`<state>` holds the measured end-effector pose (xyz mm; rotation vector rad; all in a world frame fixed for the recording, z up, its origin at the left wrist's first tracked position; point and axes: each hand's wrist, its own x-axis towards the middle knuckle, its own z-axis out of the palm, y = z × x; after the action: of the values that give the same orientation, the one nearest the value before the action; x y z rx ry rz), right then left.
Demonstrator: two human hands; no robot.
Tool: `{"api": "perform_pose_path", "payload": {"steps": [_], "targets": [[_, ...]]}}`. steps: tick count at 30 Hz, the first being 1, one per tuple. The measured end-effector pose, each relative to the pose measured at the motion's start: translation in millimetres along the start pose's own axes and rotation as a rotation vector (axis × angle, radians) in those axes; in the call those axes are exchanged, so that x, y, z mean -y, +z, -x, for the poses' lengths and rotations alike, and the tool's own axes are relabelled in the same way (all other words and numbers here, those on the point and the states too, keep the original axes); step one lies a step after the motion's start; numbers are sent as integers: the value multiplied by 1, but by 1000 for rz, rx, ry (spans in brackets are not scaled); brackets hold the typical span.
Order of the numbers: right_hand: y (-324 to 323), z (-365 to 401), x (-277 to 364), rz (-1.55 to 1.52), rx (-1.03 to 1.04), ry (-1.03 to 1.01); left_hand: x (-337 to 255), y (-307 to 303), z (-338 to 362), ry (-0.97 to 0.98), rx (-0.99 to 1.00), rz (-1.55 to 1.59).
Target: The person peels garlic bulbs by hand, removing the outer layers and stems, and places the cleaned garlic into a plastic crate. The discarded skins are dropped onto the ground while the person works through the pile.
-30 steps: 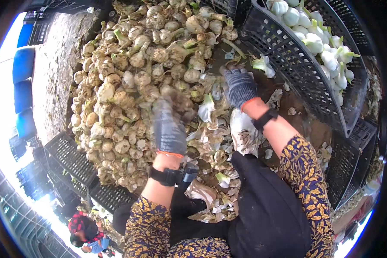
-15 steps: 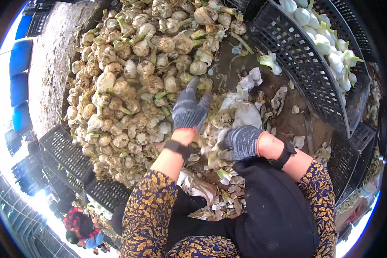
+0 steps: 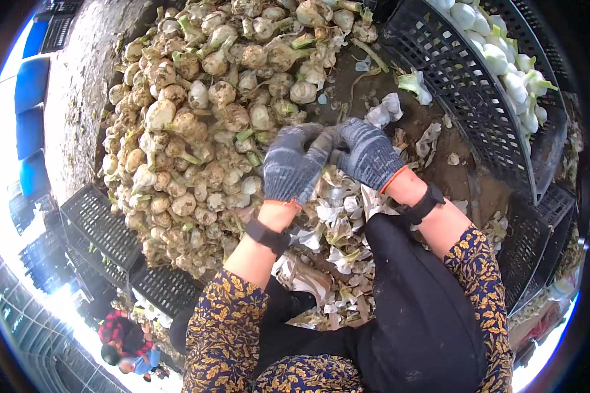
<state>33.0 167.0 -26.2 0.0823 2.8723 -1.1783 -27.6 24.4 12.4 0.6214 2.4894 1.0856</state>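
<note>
My left hand (image 3: 294, 164), in a grey striped glove, is closed at the right edge of a large heap of soil-stained garlic bulbs (image 3: 177, 144). Against its fingertips meets my right hand (image 3: 372, 156), gloved alike, with its fingers curled inward. Whatever lies between the two hands is hidden by the gloves. Under them, papery garlic skins (image 3: 337, 226) cover the ground between my knees. A trimmed garlic bulb (image 3: 415, 87) with a short green stem lies apart on the dirt, near the crate.
A black plastic crate (image 3: 455, 92) of clean white garlic (image 3: 495, 59) stands at upper right. More black crates (image 3: 101, 226) sit at lower left and another crate (image 3: 537, 242) at right. A person (image 3: 128, 340) in a red checked top is at far lower left.
My left hand has drawn back slightly from the heap, its fingers now curled. My right hand has moved up from the skins to meet it.
</note>
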Motion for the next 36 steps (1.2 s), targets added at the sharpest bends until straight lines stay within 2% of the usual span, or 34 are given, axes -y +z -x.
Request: {"api": "perform_pose_path", "payload": {"steps": [2,3,4,5,6,7,8,9,10,11,12,15,17,21,23,27,29,30,31,32,34,35,36], "targets": [[-4,4,1,-448,58,204,10,11,13,20,-30,33],[-7,5,-2,-315,43,104,18,25,23,-63,-105,246],[-8,7,-5,-315,46,105,19,31,30,-148,-180,457],[-8,7,-8,-242,146,111,22,32,37,-156,-91,399],[-8,8,-11,-168,245,115,17,31,40,-158,-93,399],[4,12,-17,-154,144,13,11,31,42,-230,-108,511],[8,18,-21,-156,148,13,5,30,45,-305,-124,623],[5,20,-15,7,92,-157,3,29,46,-279,-140,483],[1,20,-10,171,33,-326,10,32,48,-279,-143,482],[-8,19,-6,105,153,-270,23,38,53,-59,-179,280],[-7,20,-6,103,151,-272,29,39,54,160,-211,75],[-4,24,-9,139,122,-347,36,44,61,153,-209,40],[-2,26,-10,166,31,-450,36,45,64,145,-209,26],[-5,29,-11,125,40,-479,38,46,66,186,-208,-122],[-16,30,-6,182,207,-408,40,47,68,214,-215,-165],[-7,35,-7,220,151,-410,38,44,65,68,-205,-61],[-4,37,-4,102,32,-309,38,46,58,33,-220,6],[-2,36,-1,102,33,-309,26,41,49,-453,-128,530],[1,36,1,13,-14,-223,18,37,43,-939,-17,1051],[3,36,2,-74,-61,-135,15,33,41,-939,-17,1051],[8,36,-3,-62,-36,-68,15,25,41,-1088,181,1251],[6,36,-6,29,29,-105,19,33,45,-996,89,1183],[5,36,-8,120,95,-143,9,32,47,-998,91,1183]]}}
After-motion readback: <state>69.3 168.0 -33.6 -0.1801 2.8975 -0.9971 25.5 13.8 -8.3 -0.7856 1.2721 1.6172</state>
